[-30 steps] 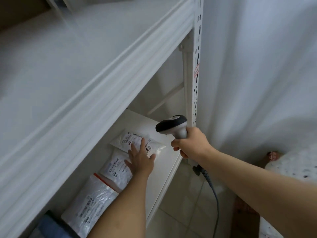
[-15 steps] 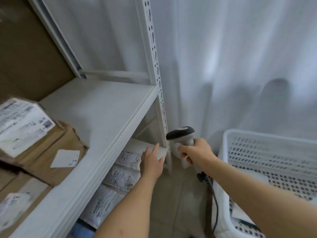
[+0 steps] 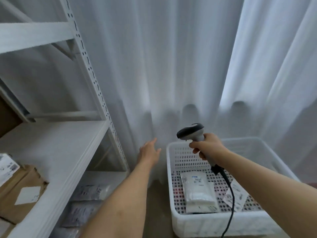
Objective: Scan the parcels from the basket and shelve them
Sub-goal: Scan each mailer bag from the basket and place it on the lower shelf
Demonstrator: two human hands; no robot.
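A white perforated basket [image 3: 178,219] stands on the floor at the right. Inside it lies a white bagged parcel [image 3: 197,189] with a printed label, and a flat labelled parcel [image 3: 237,196] to its right. My right hand [image 3: 205,146] grips the handle of a grey and black barcode scanner [image 3: 190,132] above the basket's back left corner; its black cable hangs down over the basket. My left hand [image 3: 149,152] is empty, fingers straight, in the air between the shelf post and the basket. Several bagged parcels [image 3: 85,201] lie on the lower shelf.
A white metal shelf unit [image 3: 56,152] fills the left side, with a perforated upright post [image 3: 101,103]. Brown cardboard boxes [image 3: 22,191] with labels sit on its middle board at the lower left. White curtains [image 3: 171,66] hang behind everything.
My left hand has left the parcels on the lower shelf and moved right, toward the basket. My view has swung right and the right hand with the scanner now hangs over the basket.
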